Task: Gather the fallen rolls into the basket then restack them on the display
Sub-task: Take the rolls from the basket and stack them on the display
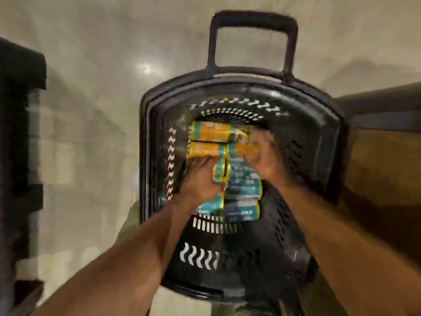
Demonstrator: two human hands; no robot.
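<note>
The pale floor (pixel 91 110) fills most of what I can see, with a dark fixture (pixel 16 133) at nine o'clock. The black basket (pixel 330 124) stands in the middle of the floor, its pull handle (pixel 254 18) up at twelve. Both forearms are over its rim. The left hand (pixel 200 179) lies at seven o'clock of the load, fingers stretched forward onto the nearer orange roll and thumb against a teal-edged one; I cannot tell whether it is gripping. The right hand (pixel 267 160), at two o'clock, is smeared by motion, so I cannot read its fingers either. The rolls are in the basket, with orange rolls (pixel 209 132) packed side by side toward twelve and blue rolls (pixel 245 185) toward six. The risk, I'd judge, lies in grabbing several slick wrapped rolls at once. One could squirt free and fall into the basket or roll off across the floor, and a hurried lift might snag the rim.
</note>
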